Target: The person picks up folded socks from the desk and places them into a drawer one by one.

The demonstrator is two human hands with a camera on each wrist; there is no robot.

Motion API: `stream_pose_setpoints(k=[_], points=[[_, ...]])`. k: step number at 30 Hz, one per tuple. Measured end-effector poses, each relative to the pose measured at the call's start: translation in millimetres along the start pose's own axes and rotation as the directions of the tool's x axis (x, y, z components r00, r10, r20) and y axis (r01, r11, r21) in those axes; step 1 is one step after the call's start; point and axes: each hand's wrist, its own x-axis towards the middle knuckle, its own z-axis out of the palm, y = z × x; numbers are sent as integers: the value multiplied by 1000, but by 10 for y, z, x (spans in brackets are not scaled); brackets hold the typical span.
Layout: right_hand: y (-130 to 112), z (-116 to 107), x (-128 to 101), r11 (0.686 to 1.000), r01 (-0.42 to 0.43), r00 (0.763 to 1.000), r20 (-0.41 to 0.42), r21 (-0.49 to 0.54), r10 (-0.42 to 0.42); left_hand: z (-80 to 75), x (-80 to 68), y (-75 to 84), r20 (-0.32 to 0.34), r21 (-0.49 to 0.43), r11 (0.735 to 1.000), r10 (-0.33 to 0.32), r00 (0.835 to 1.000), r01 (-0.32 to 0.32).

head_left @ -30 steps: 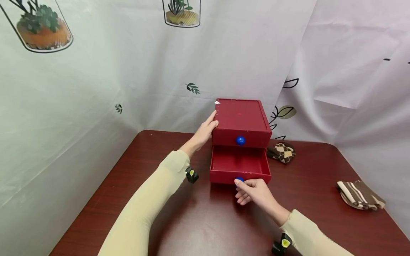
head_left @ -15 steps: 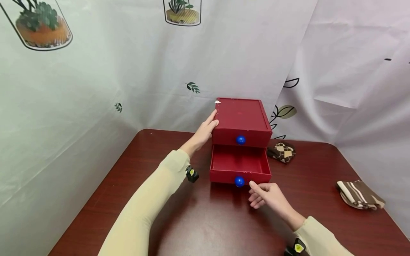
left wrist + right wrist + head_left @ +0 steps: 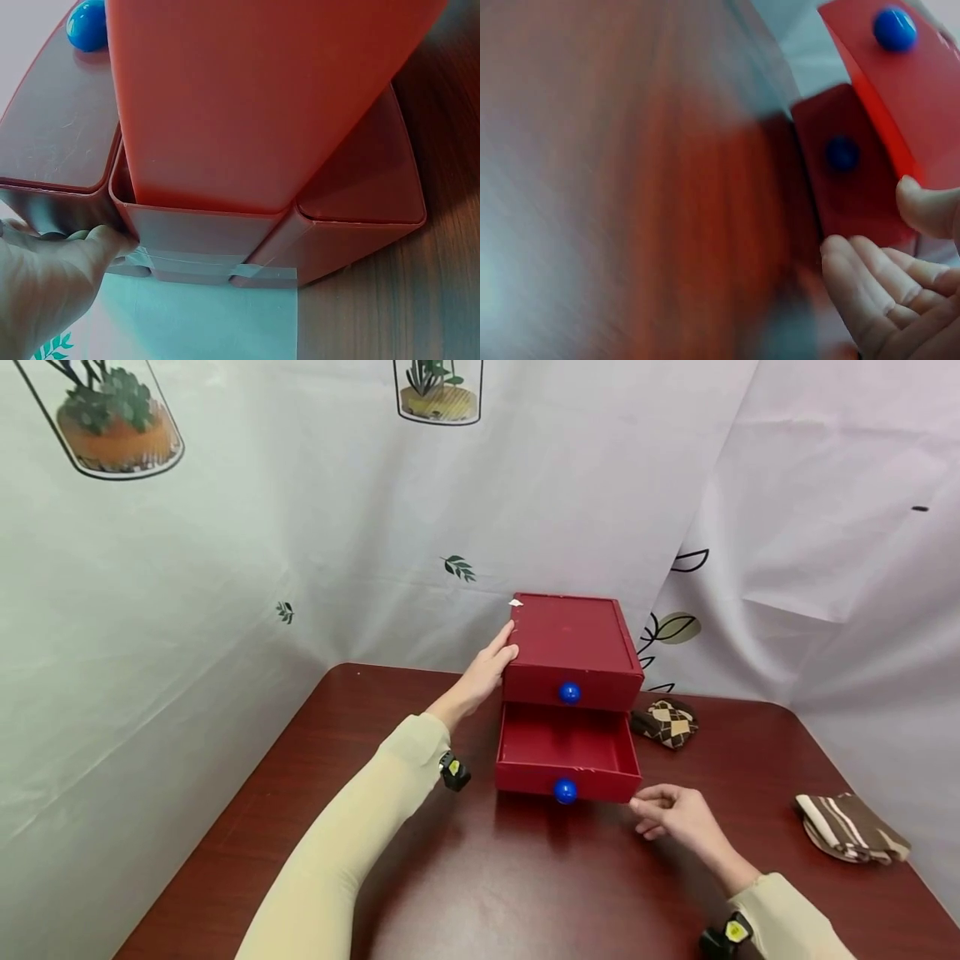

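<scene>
Left hand: the left hand [image 3: 486, 670] lies flat with straight fingers against the left side of the red chest [image 3: 572, 643], at its upper front corner; the left wrist view shows the fingers [image 3: 71, 251] pressed to the chest's edge, holding nothing.
Right hand: the right hand [image 3: 673, 810] hangs just over the tabletop [image 3: 480, 877], loosely curled and empty, thumb and forefinger pointing toward the drawer's right front corner, near it but apart.
Drawer: the lower drawer [image 3: 566, 752] stands pulled out toward the person, nothing visible inside, its blue knob [image 3: 565, 791] at the middle of the front; the upper drawer is closed, with its own knob [image 3: 569, 692].
Key relation: the nearest sock [image 3: 664, 722] lies beyond the right hand, beside the chest's right wall; the open drawer lies to that hand's left and slightly farther from the person. The right hand is much the nearer to both.
Other sock: a striped sock [image 3: 851, 828] lies well to the right, near the tabletop's edge.
Long axis: the drawer runs front to back, toward the person.
Blur: the right wrist view is smeared; it shows only curled fingers [image 3: 877, 289] beside the red front.
</scene>
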Motion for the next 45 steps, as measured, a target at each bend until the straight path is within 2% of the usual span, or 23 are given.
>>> stream_pose_setpoints(k=[5, 16, 22, 26, 30, 33, 37, 45], points=[[-25, -248, 222, 1000, -24, 994, -109, 2, 24, -11, -13, 2, -8, 10, 1000, -2, 1000, 2], [-31, -643, 706, 999, 21, 976, -219, 50, -9, 6, 9, 10, -7, -15, 1000, -12, 1000, 12], [-8, -745, 942, 994, -25, 942, -334, -102, -11, -14, -1, 35, -12, 9, 1000, -13, 1000, 13], [51, -797, 1034, 988, -69, 923, -384, -140, 10, -4, -14, 32, -23, 17, 1000, -13, 1000, 14], [133, -847, 1070, 966, -114, 896, -444, -233, -1, 26, -28, 26, -16, 19, 1000, -17, 1000, 17], [217, -865, 1096, 951, -130, 885, -465, -281, -17, 43, -42, 4, -11, 24, 999, -22, 1000, 22], [313, -870, 1155, 946, -123, 892, -452, -301, -28, 48, -44, -3, -9, 20, 1000, -20, 1000, 20], [385, -867, 1291, 935, -112, 929, -370, -337, -22, 38, -29, 10, -16, 11, 1000, -12, 1000, 12]])
